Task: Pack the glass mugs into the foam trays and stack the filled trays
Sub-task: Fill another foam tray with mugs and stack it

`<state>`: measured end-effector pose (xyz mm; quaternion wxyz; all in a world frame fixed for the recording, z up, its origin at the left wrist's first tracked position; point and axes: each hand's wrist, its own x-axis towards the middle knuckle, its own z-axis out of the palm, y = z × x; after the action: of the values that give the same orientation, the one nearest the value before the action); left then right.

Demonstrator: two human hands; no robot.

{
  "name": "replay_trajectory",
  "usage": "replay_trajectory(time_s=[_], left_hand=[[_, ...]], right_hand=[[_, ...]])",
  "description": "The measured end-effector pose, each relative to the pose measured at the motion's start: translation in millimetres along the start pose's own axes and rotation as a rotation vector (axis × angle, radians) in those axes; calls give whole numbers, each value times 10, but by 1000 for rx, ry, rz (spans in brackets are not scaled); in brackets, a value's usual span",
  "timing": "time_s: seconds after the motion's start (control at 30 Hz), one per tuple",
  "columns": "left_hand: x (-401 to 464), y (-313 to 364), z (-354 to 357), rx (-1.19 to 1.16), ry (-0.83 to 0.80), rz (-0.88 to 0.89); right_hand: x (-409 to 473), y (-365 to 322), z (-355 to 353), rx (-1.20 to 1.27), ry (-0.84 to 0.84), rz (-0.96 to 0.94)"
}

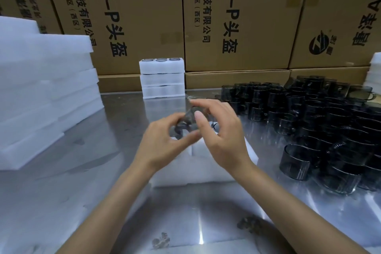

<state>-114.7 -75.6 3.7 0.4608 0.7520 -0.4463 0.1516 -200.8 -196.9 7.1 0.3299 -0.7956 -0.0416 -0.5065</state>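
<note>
Above white foam tray [202, 173] | left grip [162, 146], right grip [220, 136] clasp smoky glass mug [185, 123]

Three filled foam trays [162, 78] stacked at the back, one more tray [206, 168] under two hands. One blurred mug [186, 122] between them. The dark mugs [321, 121] on the right: dozens, too many to count. Four cardboard cartons [243, 16] behind.
</note>
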Motion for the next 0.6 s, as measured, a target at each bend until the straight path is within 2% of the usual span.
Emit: replay_trajectory(time_s=[0.1, 0.17, 0.23, 0.37, 0.5, 0.6], left_hand=[[-38, -186, -97, -155, -31, -99], [-75, -246, -114, -258, -40, -179], [-83, -262, -119, -271, -34, -243], [-83, -291, -111, -261, 38, -268], [-132, -364, -83, -295, 127, -294], [-174, -388, -96, -334, 153, -311]], right_hand=[[-28, 19, 17, 299, -347, 293], [-56, 36, 51, 369, -484, 357], [-70, 39, 99, 333, -467, 352], [-99, -1, 216, 90, -280, 384], [-188, -83, 352, -202, -355, 354], [-213, -104, 372, -254, -406, 313]])
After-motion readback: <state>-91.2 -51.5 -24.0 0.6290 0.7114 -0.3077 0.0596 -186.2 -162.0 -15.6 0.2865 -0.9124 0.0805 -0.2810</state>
